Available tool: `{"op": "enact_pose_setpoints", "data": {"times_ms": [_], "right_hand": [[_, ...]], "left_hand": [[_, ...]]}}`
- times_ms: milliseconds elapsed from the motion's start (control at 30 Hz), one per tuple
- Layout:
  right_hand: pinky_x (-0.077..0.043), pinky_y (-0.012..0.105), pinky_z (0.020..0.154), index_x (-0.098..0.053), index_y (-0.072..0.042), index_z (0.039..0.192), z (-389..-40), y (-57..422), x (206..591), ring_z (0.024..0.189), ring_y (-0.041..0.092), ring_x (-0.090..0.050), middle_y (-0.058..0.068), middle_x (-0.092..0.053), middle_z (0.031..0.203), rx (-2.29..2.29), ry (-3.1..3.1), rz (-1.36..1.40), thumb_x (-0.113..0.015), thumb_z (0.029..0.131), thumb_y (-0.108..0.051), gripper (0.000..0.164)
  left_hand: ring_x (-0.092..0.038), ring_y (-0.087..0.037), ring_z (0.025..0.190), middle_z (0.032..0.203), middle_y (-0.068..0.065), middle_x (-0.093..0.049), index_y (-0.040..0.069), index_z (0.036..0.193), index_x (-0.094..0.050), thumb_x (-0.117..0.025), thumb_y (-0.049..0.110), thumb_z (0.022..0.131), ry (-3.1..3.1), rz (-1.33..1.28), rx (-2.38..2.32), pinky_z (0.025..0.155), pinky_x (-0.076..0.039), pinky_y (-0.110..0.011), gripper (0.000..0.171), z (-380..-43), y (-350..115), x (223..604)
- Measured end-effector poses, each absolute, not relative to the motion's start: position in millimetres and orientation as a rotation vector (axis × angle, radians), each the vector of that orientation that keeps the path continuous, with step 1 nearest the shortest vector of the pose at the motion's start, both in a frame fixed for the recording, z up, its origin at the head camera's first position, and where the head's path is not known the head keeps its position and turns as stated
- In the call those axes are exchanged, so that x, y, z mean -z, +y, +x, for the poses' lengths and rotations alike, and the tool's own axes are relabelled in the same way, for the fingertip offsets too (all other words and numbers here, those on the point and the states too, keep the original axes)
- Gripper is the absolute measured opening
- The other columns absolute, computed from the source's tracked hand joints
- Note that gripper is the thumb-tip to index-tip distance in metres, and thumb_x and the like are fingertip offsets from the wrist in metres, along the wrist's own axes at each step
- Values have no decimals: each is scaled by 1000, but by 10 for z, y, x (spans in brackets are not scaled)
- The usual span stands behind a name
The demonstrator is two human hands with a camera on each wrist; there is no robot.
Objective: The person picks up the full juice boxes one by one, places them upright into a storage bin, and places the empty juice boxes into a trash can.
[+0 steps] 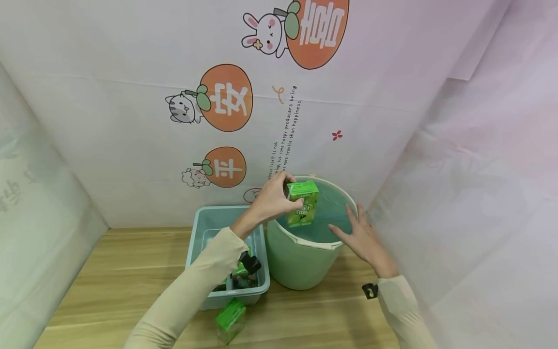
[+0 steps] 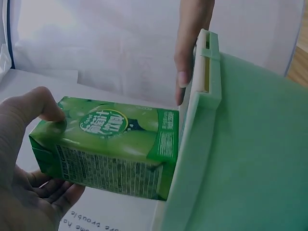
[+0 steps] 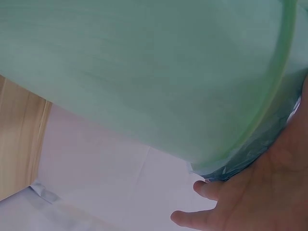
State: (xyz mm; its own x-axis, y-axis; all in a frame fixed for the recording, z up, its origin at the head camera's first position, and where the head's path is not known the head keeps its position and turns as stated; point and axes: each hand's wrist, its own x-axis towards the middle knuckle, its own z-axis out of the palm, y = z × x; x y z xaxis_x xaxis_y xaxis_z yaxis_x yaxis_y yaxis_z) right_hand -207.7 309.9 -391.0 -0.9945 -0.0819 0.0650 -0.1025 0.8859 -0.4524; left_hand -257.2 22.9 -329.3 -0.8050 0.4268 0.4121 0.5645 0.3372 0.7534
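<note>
My left hand point(image 1: 275, 198) grips a green juice box point(image 1: 303, 209) by one end, thumb on one face and fingers behind. In the head view the box overlaps the opening of a pale green bin point(image 1: 301, 264); the left wrist view shows its free end right at the bin's rim point(image 2: 185, 144). My right hand point(image 1: 363, 237) is at the bin's right rim with its fingers spread and fairly straight, the thumb over the opening. Thin bluish plastic point(image 3: 245, 156) shows along the rim beside this hand.
Left of the bin stands a blue-green plastic basket point(image 1: 197, 247) with some green packs inside, partly hidden by my left sleeve. Another green box point(image 1: 231, 320) sits on the wooden table point(image 1: 131, 286) in front of it. A printed white cloth wall point(image 1: 144, 160) rises close behind.
</note>
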Motion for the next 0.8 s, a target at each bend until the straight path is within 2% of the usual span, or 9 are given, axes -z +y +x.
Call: {"op": "enact_pose_setpoints", "data": {"times_ms": [133, 200, 533, 667, 800], "right_hand": [[-8, 80, 118, -10, 0, 168, -2069, 3091, 3906, 154, 62, -5, 32, 12, 172, -726, -3007, 157, -52, 104, -65, 100], [-8, 80, 118, -10, 0, 168, -2068, 3093, 3912, 153, 63, -6, 32, 12, 172, -726, -3003, 164, -52, 104, -64, 100], [-7, 80, 118, -11, 0, 168, -2066, 3113, 3916, 152, 64, -4, 32, 13, 171, -751, -2995, 162, -52, 104, -64, 100], [-7, 80, 118, -9, 1, 168, -2064, 3101, 3911, 153, 62, -3, 31, 14, 172, -756, -2998, 162, -51, 104, -65, 102], [-6, 79, 119, -6, 2, 167, -2065, 3098, 3910, 155, 59, -1, 29, 14, 172, -761, -3001, 157, -51, 104, -66, 104]], "left_hand": [[-56, -28, 110, 125, -16, -56, 2, 136, -53, -82, 23, 90, -2430, -918, 1529, 98, -51, -41, 58, -2597, 209, 3339], [-56, -29, 114, 125, -15, -56, 2, 137, -52, -84, 23, 89, -2411, -915, 1559, 103, -50, -43, 61, -2601, 188, 3356], [-56, -29, 111, 122, -14, -57, 1, 131, -56, -84, 22, 90, -2382, -976, 1553, 101, -50, -43, 53, -2523, 64, 3433], [-58, -28, 109, 119, -12, -59, 2, 127, -59, -87, 21, 87, -2368, -952, 1537, 100, -52, -48, 54, -2346, -28, 3609], [-60, -31, 109, 118, -13, -60, 0, 125, -59, -90, 18, 82, -2350, -901, 1540, 99, -54, -47, 56, -2049, -185, 3880]]}}
